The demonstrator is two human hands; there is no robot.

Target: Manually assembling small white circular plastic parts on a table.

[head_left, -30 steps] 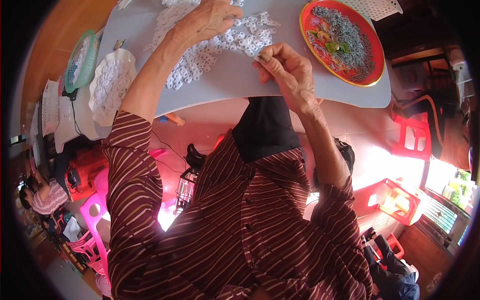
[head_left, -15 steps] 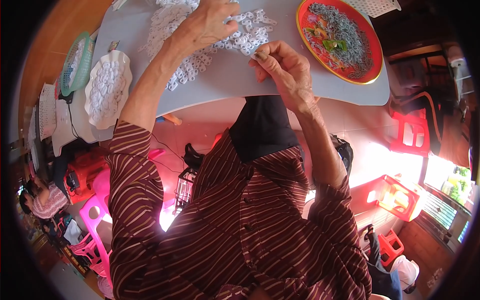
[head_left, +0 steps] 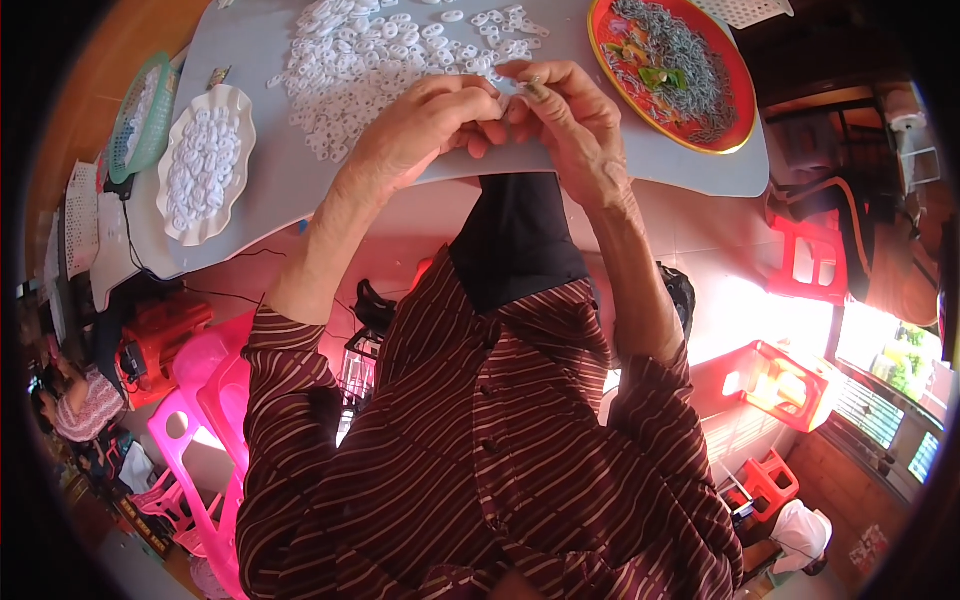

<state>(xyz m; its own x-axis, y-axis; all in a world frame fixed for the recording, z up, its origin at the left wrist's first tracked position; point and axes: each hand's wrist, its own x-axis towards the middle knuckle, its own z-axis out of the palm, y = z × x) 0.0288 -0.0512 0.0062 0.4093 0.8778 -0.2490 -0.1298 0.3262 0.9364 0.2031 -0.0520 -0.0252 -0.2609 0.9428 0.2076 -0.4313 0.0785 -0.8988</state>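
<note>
My left hand (head_left: 425, 125) and my right hand (head_left: 580, 125) meet at the near edge of the grey table, fingertips almost touching. Both are closed in a pinch. Between the right thumb and forefinger a bit of a small white plastic piece (head_left: 507, 88) shows. Whatever the left fingertips grip is mostly hidden by the fingers. Just beyond the hands, a wide heap of small white plastic pieces (head_left: 335, 75) with holes in them covers the tabletop. White oval pieces (head_left: 400, 35) lie on its far part.
At right, a red round tray (head_left: 742, 110) holds many small grey metal pieces. A white scalloped dish (head_left: 243, 165) of white ovals stands at left, beside a green basket (head_left: 157, 105). Pink chairs (head_left: 180, 430) and red stools (head_left: 800, 385) stand around. Another person (head_left: 90, 405) sits far left.
My left hand has come back from over the white heap and down to the right, joining my right hand. The right hand has stayed nearly in place, still pinching.
</note>
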